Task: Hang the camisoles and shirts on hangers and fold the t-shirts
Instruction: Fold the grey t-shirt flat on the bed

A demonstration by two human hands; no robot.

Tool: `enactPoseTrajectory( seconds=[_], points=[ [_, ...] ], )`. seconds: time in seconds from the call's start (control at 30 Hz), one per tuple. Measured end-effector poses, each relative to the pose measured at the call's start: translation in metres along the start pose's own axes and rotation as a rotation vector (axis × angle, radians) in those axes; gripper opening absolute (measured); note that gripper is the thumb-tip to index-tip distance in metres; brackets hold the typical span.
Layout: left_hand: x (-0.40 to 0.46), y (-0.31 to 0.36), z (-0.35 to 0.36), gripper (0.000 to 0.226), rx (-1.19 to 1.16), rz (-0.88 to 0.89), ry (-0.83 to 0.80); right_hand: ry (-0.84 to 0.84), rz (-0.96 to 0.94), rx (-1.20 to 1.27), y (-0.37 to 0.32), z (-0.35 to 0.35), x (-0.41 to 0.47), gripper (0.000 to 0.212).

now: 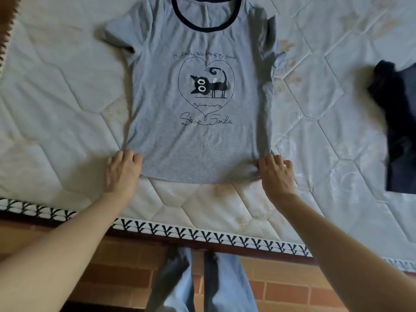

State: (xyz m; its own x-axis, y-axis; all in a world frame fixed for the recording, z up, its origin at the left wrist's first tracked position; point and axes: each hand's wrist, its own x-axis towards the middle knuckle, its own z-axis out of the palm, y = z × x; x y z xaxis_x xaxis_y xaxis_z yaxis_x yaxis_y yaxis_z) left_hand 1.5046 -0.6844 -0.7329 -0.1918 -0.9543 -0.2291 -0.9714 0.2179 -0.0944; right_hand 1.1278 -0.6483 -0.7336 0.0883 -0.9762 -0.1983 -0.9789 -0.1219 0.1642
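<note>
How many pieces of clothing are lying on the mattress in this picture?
2. A grey t-shirt lies spread flat in the middle, its lower corners held by the left hand and right hand. A dark garment lies at the right edge, partly cut off; more may be hidden.

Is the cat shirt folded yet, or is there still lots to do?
Not folded yet. The grey t-shirt lies spread flat, print up, on the mattress. The left hand and right hand each hold a bottom corner of its hem, so folding looks about to start. A dark garment at the right looks already folded. No hangers or camisoles are in view, so the rest can't be judged.
</note>
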Motion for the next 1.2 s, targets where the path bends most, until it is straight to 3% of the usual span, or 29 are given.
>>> enactPoseTrajectory(
  seconds=[0.1, 0.3, 0.5, 0.73, 0.9, 1.07, 1.2],
  points=[
    [0.003, -0.001, 0.000, 0.019, -0.028, -0.005, -0.140, -0.037, -0.060, 0.035, 0.003, -0.001, 0.004, 0.046],
    [0.005, -0.006, -0.006, 0.024, 0.018, -0.035, -0.234, 0.138, -0.211, 0.047, 0.019, -0.009, 0.003, 0.034],
    [-0.004, 0.001, -0.005, 0.033, 0.108, -0.033, -0.369, 0.093, -0.401, -0.050, 0.027, 0.007, -0.014, 0.034],
    [-0.007, 0.003, -0.008, 0.035, 0.139, -0.044, -0.379, -0.029, -0.062, -0.021, 0.024, -0.003, -0.020, 0.046],
    [-0.009, 0.008, -0.010, 0.037, 0.137, -0.069, -0.409, -0.347, -0.018, -0.196, 0.018, -0.005, -0.014, 0.049],
    [-0.018, 0.012, -0.008, 0.033, 0.001, -0.137, -0.268, -0.427, -0.048, -0.358, 0.002, -0.013, -0.006, 0.033],
    [-0.034, 0.011, -0.004, 0.035, -0.208, -0.217, -0.071, -0.460, 0.020, -0.247, 0.009, -0.022, -0.007, 0.038]
  ],
)
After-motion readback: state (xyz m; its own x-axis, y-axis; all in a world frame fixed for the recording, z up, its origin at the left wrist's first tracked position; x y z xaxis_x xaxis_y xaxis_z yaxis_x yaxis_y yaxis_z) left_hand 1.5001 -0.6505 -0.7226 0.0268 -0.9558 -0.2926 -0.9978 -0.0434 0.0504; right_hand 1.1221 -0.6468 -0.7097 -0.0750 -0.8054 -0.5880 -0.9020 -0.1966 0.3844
